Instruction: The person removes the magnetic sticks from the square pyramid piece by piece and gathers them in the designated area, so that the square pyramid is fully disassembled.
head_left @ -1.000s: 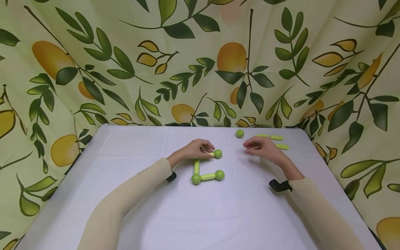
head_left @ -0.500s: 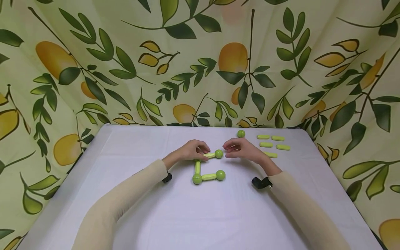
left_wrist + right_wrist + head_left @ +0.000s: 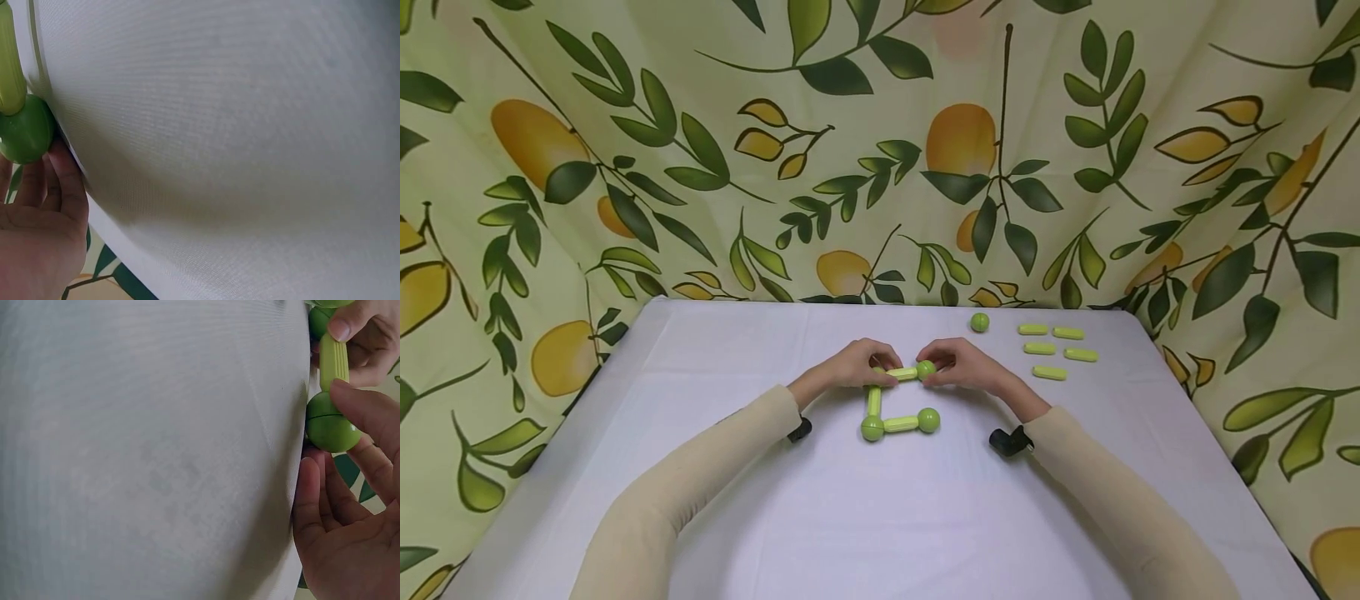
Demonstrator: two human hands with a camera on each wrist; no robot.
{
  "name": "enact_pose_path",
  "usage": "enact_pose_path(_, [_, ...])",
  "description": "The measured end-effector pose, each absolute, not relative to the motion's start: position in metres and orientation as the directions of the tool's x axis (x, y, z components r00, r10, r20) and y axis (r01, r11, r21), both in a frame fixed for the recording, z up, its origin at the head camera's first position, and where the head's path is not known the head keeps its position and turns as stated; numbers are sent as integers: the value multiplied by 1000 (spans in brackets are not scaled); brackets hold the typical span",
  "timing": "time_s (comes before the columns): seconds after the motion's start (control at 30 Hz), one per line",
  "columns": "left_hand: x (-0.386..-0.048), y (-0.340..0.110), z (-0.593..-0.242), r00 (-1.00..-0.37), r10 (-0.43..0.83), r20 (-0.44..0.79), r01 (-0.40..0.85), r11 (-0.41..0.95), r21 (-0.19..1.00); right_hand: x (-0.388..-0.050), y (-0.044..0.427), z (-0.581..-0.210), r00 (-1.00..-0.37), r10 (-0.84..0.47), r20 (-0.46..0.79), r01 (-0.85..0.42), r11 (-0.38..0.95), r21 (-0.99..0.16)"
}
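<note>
On the white table lies a C-shaped chain of green balls and yellow-green rods. My left hand (image 3: 857,364) grips its far left corner, where a ball (image 3: 26,130) shows in the left wrist view, partly covered by the fingers in the head view. My right hand (image 3: 966,367) pinches the ball (image 3: 926,370) at the right end of the far rod (image 3: 903,374); in the right wrist view thumb and fingers lie around that ball (image 3: 331,425). Nearer stand the corner ball (image 3: 872,428), the near rod (image 3: 901,424) and its end ball (image 3: 928,420).
A loose green ball (image 3: 980,322) lies at the table's far edge. Right of it are several loose rods (image 3: 1049,372). A curtain (image 3: 880,167) with fruit and leaf print hangs behind the white table (image 3: 880,517).
My right hand has moved left from beside the loose rods to the chain's far right ball and taken hold of it. The left hand has shifted slightly left, onto the corner.
</note>
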State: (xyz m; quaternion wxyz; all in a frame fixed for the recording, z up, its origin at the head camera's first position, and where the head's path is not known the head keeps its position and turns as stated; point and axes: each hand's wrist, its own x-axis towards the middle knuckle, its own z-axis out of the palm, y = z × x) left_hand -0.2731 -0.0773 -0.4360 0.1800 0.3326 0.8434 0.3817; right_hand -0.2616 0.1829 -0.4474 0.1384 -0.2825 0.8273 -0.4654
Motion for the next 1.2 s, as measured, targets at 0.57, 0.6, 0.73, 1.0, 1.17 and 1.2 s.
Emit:
enact_pose_path(0.57, [-273, -77, -437, -708, 705, -39, 445, 488, 751, -262, 183, -447, -847, -532, 1, -275, 437, -856])
enact_pose_path(0.6, [-272, -77, -436, -707, 706, -39, 444, 487, 752, -262, 182, -447, -849, -528, -1, -271, 436, -858])
enact_pose_path(0.73, [-271, -77, -433, -708, 705, -46, 437, 488, 756, -262, 182, -446, -857, -515, 6, -267, 435, -860])
enact_pose_path(1.0, [-273, -75, -433, -712, 700, -56, 430, 497, 754, -261, 180, -445, -889, -458, 7, -236, 444, -864])
enact_pose_path(1.17, [-274, -78, -436, -707, 705, -58, 439, 501, 746, -261, 187, -443, -925, -381, 5, -183, 431, -883])
enact_pose_path(1.2, [-275, -79, -437, -705, 707, -57, 440, 500, 746, -261, 190, -442, -932, -363, 6, -172, 427, -888])
